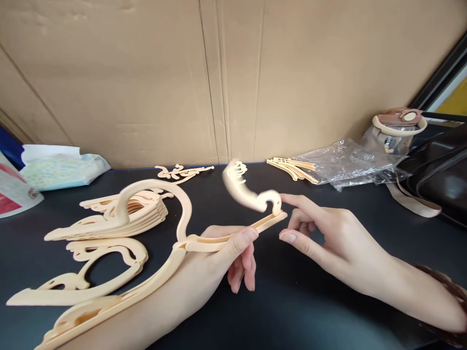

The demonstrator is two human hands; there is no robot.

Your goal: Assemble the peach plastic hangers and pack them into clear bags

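Note:
My left hand (229, 253) is closed around a cream plastic hanger (171, 262), gripping its arm with the hook curving up to the left. A small comb-like clip piece (248, 192) sits blurred at the hanger's right tip. My right hand (321, 233) is beside that tip, index finger stretched out and touching the clip, the other fingers loosely curled and holding nothing.
A stack of the same cream hangers (120, 214) lies on the black table (292, 301) at left, with one loose hanger (83, 277) in front. Small clip pieces (182, 171) and strips (292, 169) lie by the cardboard wall. Plastic bag (346, 163), bottle (397, 129), dark bag (438, 175) at right.

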